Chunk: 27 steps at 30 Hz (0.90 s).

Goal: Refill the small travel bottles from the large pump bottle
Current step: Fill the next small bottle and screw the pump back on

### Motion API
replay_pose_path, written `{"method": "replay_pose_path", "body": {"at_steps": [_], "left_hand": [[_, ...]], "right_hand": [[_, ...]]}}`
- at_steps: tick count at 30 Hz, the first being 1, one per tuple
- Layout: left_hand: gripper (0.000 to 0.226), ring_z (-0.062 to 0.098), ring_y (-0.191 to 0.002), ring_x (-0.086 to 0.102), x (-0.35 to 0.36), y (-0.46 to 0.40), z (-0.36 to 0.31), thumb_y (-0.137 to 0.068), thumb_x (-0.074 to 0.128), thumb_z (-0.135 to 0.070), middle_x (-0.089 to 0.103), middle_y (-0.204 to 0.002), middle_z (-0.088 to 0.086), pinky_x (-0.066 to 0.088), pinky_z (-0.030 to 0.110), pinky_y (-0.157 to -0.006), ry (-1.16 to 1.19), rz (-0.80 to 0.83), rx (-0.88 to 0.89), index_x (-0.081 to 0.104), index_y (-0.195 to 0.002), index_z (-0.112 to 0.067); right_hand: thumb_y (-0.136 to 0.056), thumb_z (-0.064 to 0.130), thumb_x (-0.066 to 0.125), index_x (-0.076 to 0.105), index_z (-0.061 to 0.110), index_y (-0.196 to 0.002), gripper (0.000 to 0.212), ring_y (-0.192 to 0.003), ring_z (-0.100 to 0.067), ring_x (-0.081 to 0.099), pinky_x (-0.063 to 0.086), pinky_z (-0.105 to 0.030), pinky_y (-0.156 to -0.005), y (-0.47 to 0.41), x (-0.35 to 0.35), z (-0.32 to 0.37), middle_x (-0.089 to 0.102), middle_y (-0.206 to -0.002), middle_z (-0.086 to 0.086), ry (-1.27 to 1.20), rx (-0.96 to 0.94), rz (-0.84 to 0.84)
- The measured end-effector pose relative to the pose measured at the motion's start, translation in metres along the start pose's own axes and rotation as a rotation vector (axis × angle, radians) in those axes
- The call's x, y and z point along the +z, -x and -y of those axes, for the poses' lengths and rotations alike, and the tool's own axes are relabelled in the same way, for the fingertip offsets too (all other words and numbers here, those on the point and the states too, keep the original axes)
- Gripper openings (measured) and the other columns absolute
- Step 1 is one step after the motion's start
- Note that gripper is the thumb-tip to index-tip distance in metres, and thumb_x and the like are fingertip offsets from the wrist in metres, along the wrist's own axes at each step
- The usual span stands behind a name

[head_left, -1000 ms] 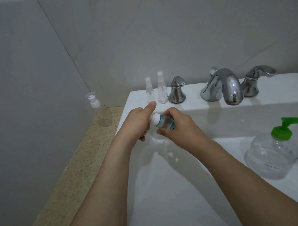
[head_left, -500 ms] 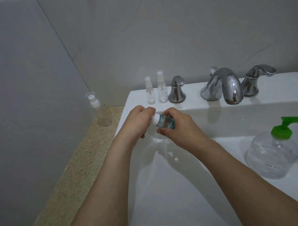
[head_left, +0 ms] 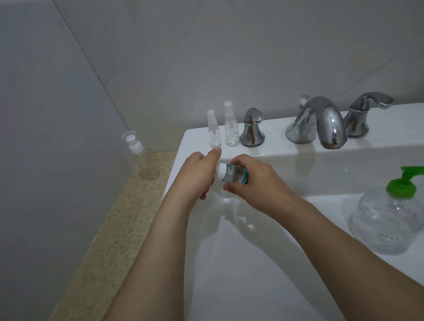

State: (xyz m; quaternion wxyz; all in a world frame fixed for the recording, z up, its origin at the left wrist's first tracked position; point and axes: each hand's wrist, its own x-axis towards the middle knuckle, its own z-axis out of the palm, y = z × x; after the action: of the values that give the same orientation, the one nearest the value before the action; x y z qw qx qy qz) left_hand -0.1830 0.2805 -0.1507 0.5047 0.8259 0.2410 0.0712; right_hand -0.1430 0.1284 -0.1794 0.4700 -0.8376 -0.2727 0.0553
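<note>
Left hand (head_left: pixel 194 175) has rolled again, index finger poking back out, so it's twisting the white cap (head_left: pixel 219 171) while the right hand (head_left: pixel 251 183) grasps the small travel bottle (head_left: pixel 235 176) sideways over the sink (head_left: pixel 258 266). Both grips clenched. If that cap pops free tilted like this, I'd bet the blue-tinted liquid dribbles out, well short of the pump bottle (head_left: pixel 388 216).

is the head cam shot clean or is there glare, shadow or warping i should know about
Head view: dim, flat light; bright glare streaks on the chrome faucet; soft arm shadows and reflections in the sink basin; wide-angle bending tilts the clear bottle on the counter; the small bottle between left hand and right hand stays fairly sharp.
</note>
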Motion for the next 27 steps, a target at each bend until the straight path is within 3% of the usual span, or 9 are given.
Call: {"method": "replay_pose_path", "body": {"at_steps": [3,6,9,14,18,20,24,27], "left_hand": [[0.034,0.013,-0.038,0.046,0.0001,-0.0016,0.0006,-0.097,0.049,-0.046,0.054,-0.054,-0.002,0.037,0.023,-0.042,-0.013,-0.007,0.003,0.05,-0.081,-0.016],[0.02,0.016,-0.052,0.05,-0.0009,-0.0001,-0.0015,-0.087,0.055,-0.036,0.056,-0.072,0.002,0.04,0.026,-0.048,0.051,0.033,-0.029,0.052,-0.09,-0.016],[0.026,0.018,-0.059,0.052,-0.0007,0.001,-0.0022,-0.079,0.051,-0.042,0.056,-0.083,0.004,0.043,0.028,-0.052,0.083,0.052,-0.039,0.053,-0.093,-0.019],[0.041,0.012,-0.039,0.043,0.0002,-0.0014,0.0009,-0.1,0.04,-0.053,0.055,-0.055,-0.001,0.035,0.021,-0.04,-0.03,0.003,-0.02,0.052,-0.085,-0.016],[0.016,0.018,-0.054,0.047,-0.0009,0.0003,-0.0022,-0.091,0.05,-0.03,0.055,-0.073,0.005,0.04,0.024,-0.047,0.011,0.054,-0.015,0.051,-0.084,-0.015],[0.017,0.02,-0.059,0.051,-0.0012,0.0017,-0.0042,-0.086,0.049,-0.032,0.055,-0.082,0.007,0.043,0.026,-0.051,0.041,0.069,-0.031,0.052,-0.089,-0.015],[0.037,0.013,-0.039,0.048,0.0002,0.0014,-0.0011,-0.099,0.044,-0.048,0.059,-0.062,0.001,0.039,0.023,-0.041,-0.038,0.022,-0.007,0.052,-0.085,-0.015],[0.025,0.014,-0.047,0.049,0.0,0.0015,-0.0005,-0.095,0.053,-0.039,0.059,-0.068,0.002,0.039,0.025,-0.045,0.004,0.042,-0.011,0.052,-0.089,-0.015]], "right_hand": [[-0.077,0.03,0.078,0.054,0.032,-0.109,0.04,-0.08,0.003,0.051,0.036,-0.01,-0.062,-0.0006,-0.0003,0.0003,0.052,-0.092,0.018,-0.002,0.0,0.004],[-0.078,0.028,0.077,0.055,0.03,-0.112,0.041,-0.082,0.002,0.051,0.039,-0.011,-0.066,-0.0016,-0.0003,0.0003,0.054,-0.097,0.013,-0.005,0.006,0.002],[-0.079,0.028,0.077,0.056,0.028,-0.115,0.042,-0.082,-0.001,0.051,0.037,-0.01,-0.067,-0.0013,0.0,0.0002,0.053,-0.098,0.011,0.0,0.006,-0.006],[-0.079,0.027,0.076,0.057,0.025,-0.117,0.042,-0.089,-0.008,0.052,0.038,-0.02,-0.073,-0.0017,-0.0001,0.0007,0.055,-0.101,0.009,0.019,-0.006,-0.002],[-0.08,0.027,0.075,0.057,0.026,-0.117,0.042,-0.092,-0.011,0.053,0.04,-0.023,-0.076,-0.0015,0.0,0.001,0.055,-0.103,0.008,0.022,0.005,0.003],[-0.08,0.027,0.075,0.057,0.025,-0.118,0.042,-0.092,-0.011,0.053,0.041,-0.024,-0.077,-0.0014,0.0002,0.0014,0.055,-0.103,0.008,0.019,0.009,-0.003],[-0.081,0.027,0.074,0.057,0.024,-0.12,0.044,-0.092,-0.009,0.052,0.039,-0.022,-0.077,-0.0011,0.0004,0.0016,0.054,-0.103,0.008,0.037,-0.004,-0.008],[-0.081,0.027,0.074,0.056,0.025,-0.122,0.045,-0.093,-0.008,0.05,0.037,-0.021,-0.078,-0.0009,0.0,0.0013,0.052,-0.106,0.008,0.042,0.001,-0.009]]}}
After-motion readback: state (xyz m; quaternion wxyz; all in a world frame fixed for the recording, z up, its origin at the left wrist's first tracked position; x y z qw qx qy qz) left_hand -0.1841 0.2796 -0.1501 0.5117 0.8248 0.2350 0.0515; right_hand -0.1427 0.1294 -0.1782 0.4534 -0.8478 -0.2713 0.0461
